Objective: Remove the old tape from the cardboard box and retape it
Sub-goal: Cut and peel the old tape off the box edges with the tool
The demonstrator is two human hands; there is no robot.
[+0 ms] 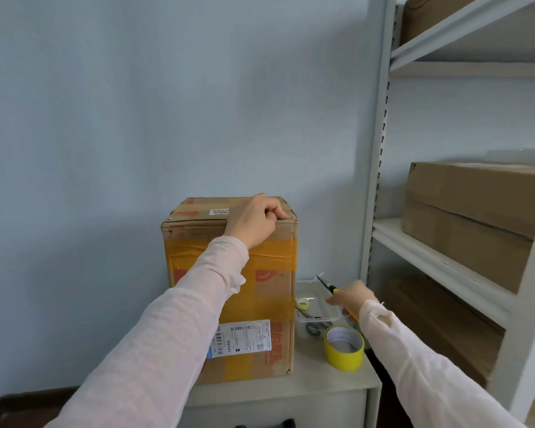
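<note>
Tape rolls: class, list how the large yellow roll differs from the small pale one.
The large yellow roll is bigger and bright yellow; the small pale roll is cream. The yellow roll sits on the cabinet top; the pale roll lies in the clear tray. Both are right of the box.

A cardboard box is standing on a cabinet top, left of a shelving rack.

The left hand is resting on the box's top front edge. To the box's right a clear tray is sitting with a small tape roll lying in it. The right hand is hovering over the tray with a utility knife. Scissors and a larger tape roll are lying in front of the tray. More boxes are sitting on the rack's shelves.
</note>
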